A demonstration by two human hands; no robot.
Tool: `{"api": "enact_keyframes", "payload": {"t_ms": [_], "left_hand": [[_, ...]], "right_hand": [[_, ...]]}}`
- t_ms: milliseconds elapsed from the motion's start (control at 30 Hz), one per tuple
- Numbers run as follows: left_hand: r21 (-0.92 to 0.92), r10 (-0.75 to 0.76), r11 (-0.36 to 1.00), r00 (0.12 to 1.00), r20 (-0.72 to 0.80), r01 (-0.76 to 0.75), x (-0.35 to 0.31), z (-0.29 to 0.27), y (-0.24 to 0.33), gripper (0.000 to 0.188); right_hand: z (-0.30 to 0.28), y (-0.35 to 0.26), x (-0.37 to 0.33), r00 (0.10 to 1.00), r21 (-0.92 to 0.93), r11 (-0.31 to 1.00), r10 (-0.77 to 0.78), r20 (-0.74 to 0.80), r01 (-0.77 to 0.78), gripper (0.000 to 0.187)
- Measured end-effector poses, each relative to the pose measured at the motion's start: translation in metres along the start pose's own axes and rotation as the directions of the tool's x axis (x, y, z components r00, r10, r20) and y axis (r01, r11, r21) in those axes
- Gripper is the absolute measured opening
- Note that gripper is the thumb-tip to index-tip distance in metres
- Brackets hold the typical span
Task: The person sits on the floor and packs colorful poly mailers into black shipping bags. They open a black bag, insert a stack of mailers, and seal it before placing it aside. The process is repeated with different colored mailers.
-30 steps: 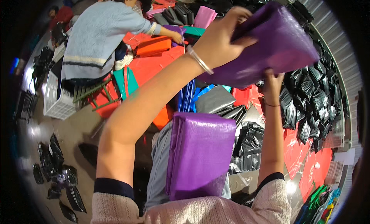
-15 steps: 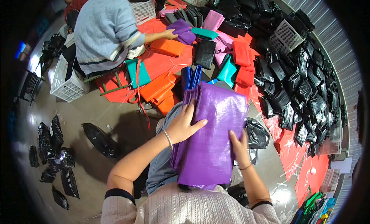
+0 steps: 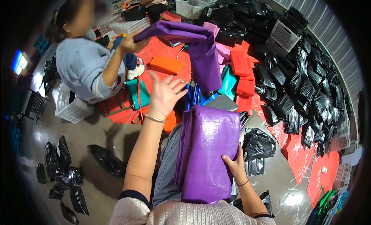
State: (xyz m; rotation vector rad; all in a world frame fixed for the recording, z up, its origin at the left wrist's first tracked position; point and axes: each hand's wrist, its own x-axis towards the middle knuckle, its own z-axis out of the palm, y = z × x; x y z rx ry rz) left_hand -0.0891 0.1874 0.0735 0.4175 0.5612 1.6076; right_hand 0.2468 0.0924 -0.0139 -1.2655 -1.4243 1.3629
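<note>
A thick, glossy folded purple tarp (image 3: pixel 210 147) rests on my lap. My right hand (image 3: pixel 235 163) grips its right edge, with the thumb on top and the other fingers hidden underneath. Raised and spread, my left hand (image 3: pixel 164 95) holds nothing, its palm turned up in front of me. Beyond it, a co-worker's hand (image 3: pixel 135 41) holds out a second folded purple tarp (image 3: pixel 205 56), which droops at its right end. My left fingers are apart from that hanging tarp. Blue folded sheets (image 3: pixel 192 95) lie just past my lap.
Orange (image 3: pixel 166 64), teal (image 3: pixel 228 82) and red folded sheets (image 3: pixel 240 64) lie on red sheeting ahead. Many black bags (image 3: pixel 286 82) are heaped along the right wall. Several black packages (image 3: pixel 104 159) lie on the left floor. A white crate (image 3: pixel 73 107) stands beside the co-worker.
My left hand has let go of the lap tarp and stretched forward, open. The co-worker has turned toward me and lifted the second purple tarp from the pile.
</note>
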Motion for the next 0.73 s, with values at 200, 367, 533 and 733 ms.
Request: {"api": "enact_keyframes", "payload": {"t_ms": [200,367,533,733], "left_hand": [[-0.085,0.283,0.958,0.954,0.104,-0.275,-0.024,0.043,0.049,0.112],[0.778,0.572,-0.182,0.579,0.581,-0.601,0.003,0.031,0.020,0.059],[0.964,0.059,0.031,0.963,0.264,-0.266,0.031,-0.084,-0.035,0.049],[0.974,-0.106,-0.222,0.994,0.032,-0.055,0.076,-0.275,-0.112,0.064]], "right_hand": [[-0.034,-0.033,0.057,0.925,-0.155,0.916,-0.379,-0.032,0.370,0.094],[-0.042,-0.031,0.224,0.797,-0.507,0.644,-0.581,0.162,0.573,0.077],[-0.037,0.085,0.319,0.986,-0.422,0.906,0.097,0.133,-0.032,0.083],[-0.024,0.210,0.305,0.832,-0.423,0.863,0.435,0.344,-0.277,0.079]]}}
